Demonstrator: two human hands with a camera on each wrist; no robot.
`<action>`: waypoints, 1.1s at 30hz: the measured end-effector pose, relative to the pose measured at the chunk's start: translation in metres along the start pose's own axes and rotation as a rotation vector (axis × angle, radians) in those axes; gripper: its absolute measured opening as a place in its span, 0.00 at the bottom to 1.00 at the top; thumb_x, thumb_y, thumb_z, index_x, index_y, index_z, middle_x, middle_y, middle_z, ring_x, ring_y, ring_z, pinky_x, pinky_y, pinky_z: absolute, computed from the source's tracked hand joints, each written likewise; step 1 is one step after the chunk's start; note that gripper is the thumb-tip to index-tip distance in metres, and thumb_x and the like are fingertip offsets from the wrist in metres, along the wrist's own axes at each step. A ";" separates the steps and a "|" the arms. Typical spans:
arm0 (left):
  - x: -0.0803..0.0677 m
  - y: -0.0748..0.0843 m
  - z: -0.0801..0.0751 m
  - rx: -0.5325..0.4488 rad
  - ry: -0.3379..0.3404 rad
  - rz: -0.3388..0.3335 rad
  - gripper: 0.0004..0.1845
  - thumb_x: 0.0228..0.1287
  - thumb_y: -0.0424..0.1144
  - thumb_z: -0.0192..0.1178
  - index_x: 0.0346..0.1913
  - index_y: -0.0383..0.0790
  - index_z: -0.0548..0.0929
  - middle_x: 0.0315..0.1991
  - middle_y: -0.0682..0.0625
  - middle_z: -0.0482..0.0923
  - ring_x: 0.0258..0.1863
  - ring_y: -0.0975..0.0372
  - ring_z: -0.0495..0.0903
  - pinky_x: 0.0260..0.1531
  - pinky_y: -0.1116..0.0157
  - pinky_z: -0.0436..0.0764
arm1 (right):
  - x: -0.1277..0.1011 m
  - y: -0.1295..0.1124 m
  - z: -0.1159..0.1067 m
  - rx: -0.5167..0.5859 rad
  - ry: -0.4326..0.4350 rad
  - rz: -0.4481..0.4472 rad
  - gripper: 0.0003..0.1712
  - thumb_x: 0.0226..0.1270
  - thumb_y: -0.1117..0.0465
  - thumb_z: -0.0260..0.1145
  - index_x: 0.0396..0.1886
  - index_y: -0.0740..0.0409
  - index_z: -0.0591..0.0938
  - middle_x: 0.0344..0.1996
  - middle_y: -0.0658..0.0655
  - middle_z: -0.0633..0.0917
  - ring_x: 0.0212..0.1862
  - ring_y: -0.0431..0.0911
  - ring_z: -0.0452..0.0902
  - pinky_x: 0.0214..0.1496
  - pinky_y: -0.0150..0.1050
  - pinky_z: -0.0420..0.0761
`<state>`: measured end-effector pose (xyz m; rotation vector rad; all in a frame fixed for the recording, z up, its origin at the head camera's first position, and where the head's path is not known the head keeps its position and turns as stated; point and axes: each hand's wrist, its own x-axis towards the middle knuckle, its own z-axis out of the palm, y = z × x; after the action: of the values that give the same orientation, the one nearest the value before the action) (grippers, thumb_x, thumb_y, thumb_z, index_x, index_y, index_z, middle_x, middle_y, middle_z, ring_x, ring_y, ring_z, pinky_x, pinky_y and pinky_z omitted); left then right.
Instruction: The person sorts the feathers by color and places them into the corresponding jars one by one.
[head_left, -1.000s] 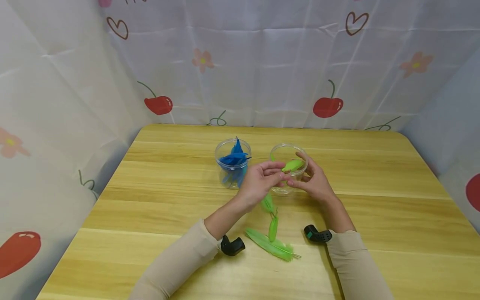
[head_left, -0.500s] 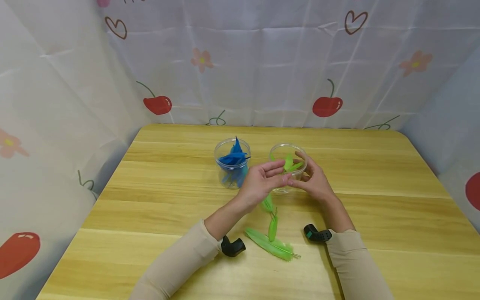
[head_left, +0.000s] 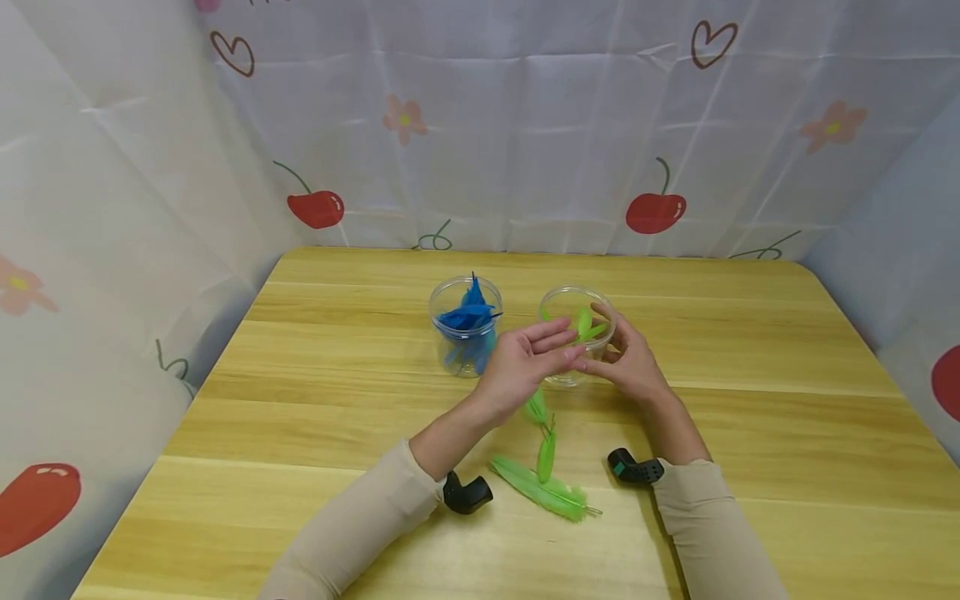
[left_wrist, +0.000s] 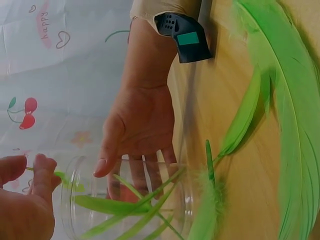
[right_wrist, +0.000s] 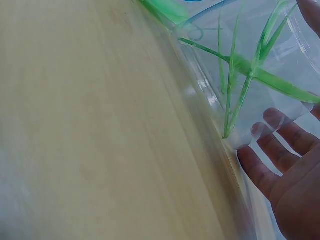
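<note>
Two jars stand side by side near the middle of the tabletop (head_left: 750, 350): the left jar (head_left: 466, 327) holds feathers, the right jar (head_left: 576, 333) too. Loose feathers (head_left: 546, 479) lie toward the near edge.

The green feather (head_left: 586, 325) that lay across the rim of the clear jar (head_left: 576, 346) 1 second ago now stands tipped inside it, and the left hand (head_left: 522, 363) opens, fingers straightened, beside the jar.

A makeshift recording booth at a home-style craft counter (head_left: 315, 417): white cloth printed with cherries, hearts and flowers (head_left: 480, 125) screens the pale wooden top on its left, far and right sides.
</note>
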<state>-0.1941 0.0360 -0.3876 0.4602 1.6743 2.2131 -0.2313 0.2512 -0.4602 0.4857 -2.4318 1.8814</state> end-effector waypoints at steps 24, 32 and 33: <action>-0.001 -0.004 -0.003 -0.012 0.093 0.167 0.18 0.65 0.20 0.58 0.57 0.20 0.76 0.54 0.32 0.80 0.46 0.51 0.85 0.47 0.53 0.83 | 0.000 0.002 0.000 0.032 -0.012 0.010 0.50 0.58 0.73 0.72 0.77 0.59 0.57 0.67 0.73 0.67 0.68 0.66 0.63 0.65 0.65 0.64; -0.002 -0.007 -0.006 0.043 0.091 0.181 0.13 0.66 0.22 0.59 0.52 0.19 0.77 0.44 0.34 0.83 0.39 0.50 0.86 0.43 0.56 0.84 | 0.000 0.002 0.000 0.016 -0.005 0.015 0.51 0.57 0.72 0.73 0.77 0.57 0.57 0.67 0.72 0.67 0.68 0.65 0.63 0.66 0.64 0.65; -0.002 -0.007 -0.007 0.049 0.089 0.183 0.13 0.66 0.22 0.59 0.52 0.18 0.77 0.41 0.36 0.84 0.37 0.52 0.86 0.40 0.61 0.84 | 0.000 0.002 0.000 0.017 -0.006 0.014 0.51 0.58 0.73 0.73 0.77 0.57 0.57 0.67 0.72 0.67 0.68 0.65 0.63 0.66 0.65 0.65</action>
<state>-0.1945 0.0309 -0.3964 0.5548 1.8014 2.3570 -0.2318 0.2514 -0.4624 0.4769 -2.4312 1.9105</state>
